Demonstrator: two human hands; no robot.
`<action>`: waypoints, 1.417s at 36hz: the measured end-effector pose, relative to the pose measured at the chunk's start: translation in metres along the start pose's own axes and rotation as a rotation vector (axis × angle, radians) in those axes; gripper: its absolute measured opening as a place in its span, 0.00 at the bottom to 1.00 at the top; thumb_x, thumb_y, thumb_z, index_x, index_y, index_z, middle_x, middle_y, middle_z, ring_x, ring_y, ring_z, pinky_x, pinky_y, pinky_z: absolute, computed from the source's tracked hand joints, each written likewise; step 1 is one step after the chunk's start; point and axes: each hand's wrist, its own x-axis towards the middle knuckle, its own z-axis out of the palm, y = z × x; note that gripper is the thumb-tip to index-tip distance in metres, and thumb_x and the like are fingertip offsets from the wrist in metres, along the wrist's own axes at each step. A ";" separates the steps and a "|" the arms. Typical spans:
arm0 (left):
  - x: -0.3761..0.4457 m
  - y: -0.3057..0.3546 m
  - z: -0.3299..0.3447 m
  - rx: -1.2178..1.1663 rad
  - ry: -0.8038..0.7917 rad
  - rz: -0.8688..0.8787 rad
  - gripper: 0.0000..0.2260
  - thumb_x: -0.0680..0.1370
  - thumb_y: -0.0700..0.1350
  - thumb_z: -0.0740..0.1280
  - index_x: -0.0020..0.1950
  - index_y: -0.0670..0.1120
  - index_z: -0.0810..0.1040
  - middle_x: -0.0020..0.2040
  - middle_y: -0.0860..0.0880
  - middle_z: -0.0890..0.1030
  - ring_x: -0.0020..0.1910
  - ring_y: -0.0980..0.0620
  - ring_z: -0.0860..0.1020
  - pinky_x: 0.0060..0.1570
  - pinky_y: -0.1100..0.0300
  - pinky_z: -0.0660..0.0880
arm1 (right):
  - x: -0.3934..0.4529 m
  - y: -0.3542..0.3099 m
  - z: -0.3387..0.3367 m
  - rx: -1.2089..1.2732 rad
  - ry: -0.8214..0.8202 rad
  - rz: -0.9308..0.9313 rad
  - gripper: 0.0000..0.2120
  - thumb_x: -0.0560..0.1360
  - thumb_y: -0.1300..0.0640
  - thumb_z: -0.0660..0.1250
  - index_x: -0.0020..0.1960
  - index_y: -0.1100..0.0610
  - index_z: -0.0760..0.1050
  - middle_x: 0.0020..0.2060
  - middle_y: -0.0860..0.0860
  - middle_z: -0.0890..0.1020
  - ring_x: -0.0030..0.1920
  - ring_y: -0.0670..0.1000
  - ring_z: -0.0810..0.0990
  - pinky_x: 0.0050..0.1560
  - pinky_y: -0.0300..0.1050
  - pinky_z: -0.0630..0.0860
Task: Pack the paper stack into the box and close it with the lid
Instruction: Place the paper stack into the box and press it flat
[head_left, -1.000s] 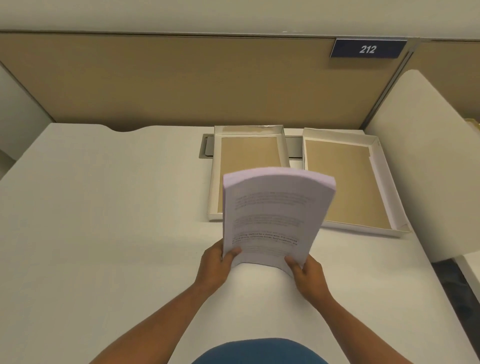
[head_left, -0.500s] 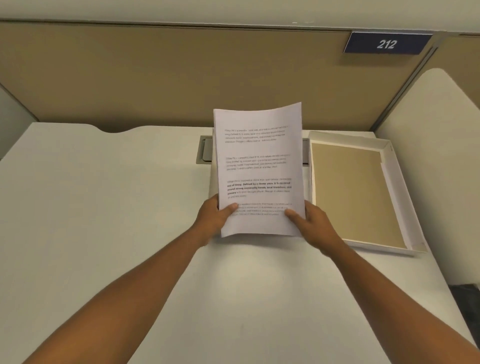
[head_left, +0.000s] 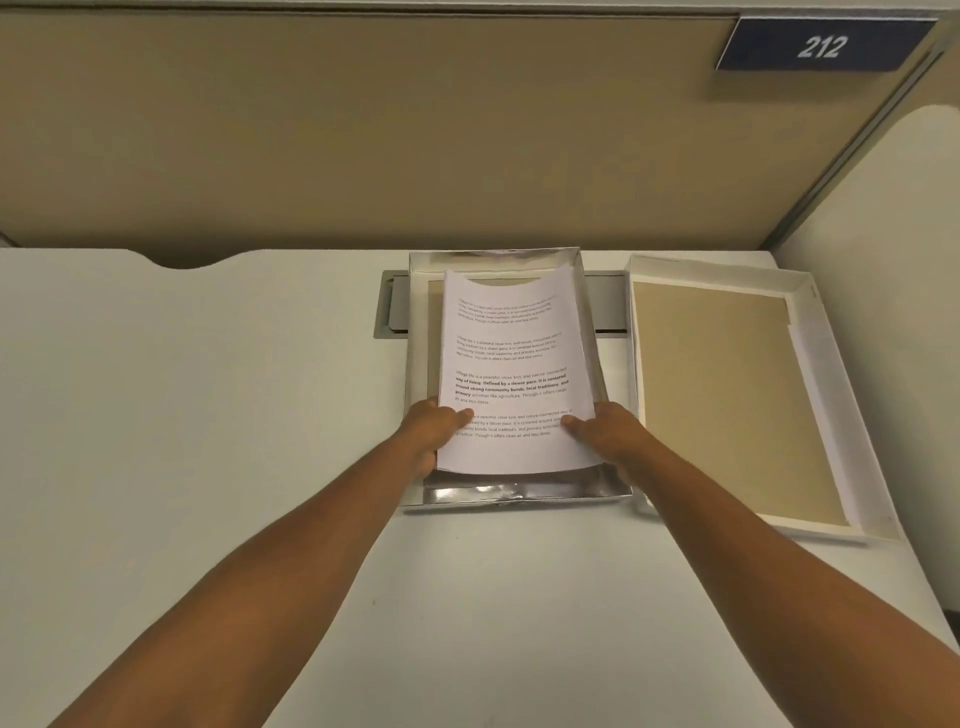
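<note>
A white paper stack (head_left: 511, 364) with printed text lies tilted over the open box (head_left: 415, 332), its far end dipping inside and its near end raised. The box has silvery walls and a brown floor. My left hand (head_left: 431, 431) grips the stack's near left corner, thumb on top. My right hand (head_left: 605, 434) grips the near right corner the same way. The lid (head_left: 815, 364) lies upside down right of the box, white-rimmed with a brown inside.
The white desk (head_left: 208, 415) runs left and toward me. A grey cable slot (head_left: 387, 312) sits behind the box. A tan partition (head_left: 363, 130) with a "212" sign (head_left: 823, 45) stands at the back; a white panel (head_left: 883, 182) rises at the right.
Both hands carried the stack forward from upright near my body, tipped it flat, and lowered it into the box. The view moved closer to the box.
</note>
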 end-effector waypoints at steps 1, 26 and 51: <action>0.001 0.000 0.001 -0.008 0.006 -0.007 0.20 0.78 0.39 0.69 0.70 0.40 0.73 0.65 0.42 0.79 0.53 0.45 0.79 0.45 0.55 0.78 | 0.003 -0.001 0.001 -0.005 0.011 0.003 0.22 0.78 0.52 0.67 0.68 0.63 0.72 0.63 0.58 0.79 0.55 0.58 0.79 0.50 0.47 0.79; -0.016 -0.009 0.022 0.684 0.295 0.185 0.35 0.77 0.57 0.67 0.75 0.38 0.60 0.70 0.39 0.70 0.67 0.40 0.72 0.64 0.46 0.74 | -0.022 0.000 0.031 -0.327 0.279 -0.203 0.28 0.80 0.54 0.63 0.73 0.66 0.59 0.68 0.63 0.69 0.66 0.62 0.72 0.64 0.52 0.70; -0.029 -0.031 -0.004 1.031 0.240 0.226 0.21 0.68 0.50 0.78 0.55 0.40 0.79 0.52 0.42 0.81 0.50 0.42 0.81 0.49 0.52 0.80 | -0.025 0.016 0.021 -0.799 0.170 -0.174 0.21 0.72 0.61 0.71 0.62 0.67 0.70 0.57 0.62 0.77 0.51 0.61 0.82 0.49 0.47 0.77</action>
